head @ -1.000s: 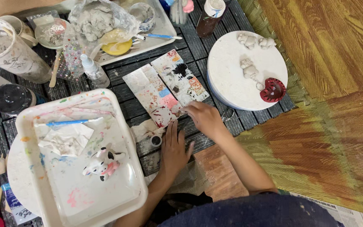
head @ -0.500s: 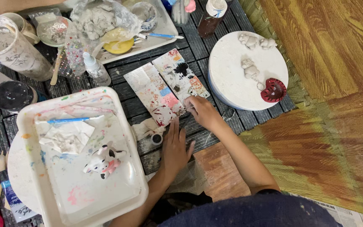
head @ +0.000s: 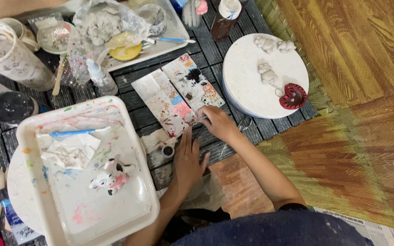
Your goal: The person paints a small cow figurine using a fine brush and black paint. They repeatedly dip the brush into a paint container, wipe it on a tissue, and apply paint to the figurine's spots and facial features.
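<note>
Head view: the left hand [head: 189, 160] lies flat, fingers spread, on the dark slatted mat [head: 215, 45], just beside a small paint pot [head: 167, 150]. The right hand [head: 217, 122] is curled at the near corner of the paint-smeared palettes [head: 176, 93], fingertips pinching something thin, too small to tell what. Right of the hands a round white board [head: 251, 86] carries pale clay figures [head: 268, 74] and a red heart piece [head: 292, 96]. Left of them a white tub [head: 128, 200] holds a spotted figurine [head: 111, 176], crumpled tissue [head: 71, 150] and a blue brush [head: 71, 133]. Farther off, a tray [head: 169, 38] bears a yellow dish [head: 125, 50] and bagged clay [head: 101, 23]; a squeeze bottle [head: 100, 76] stands near it.
</note>
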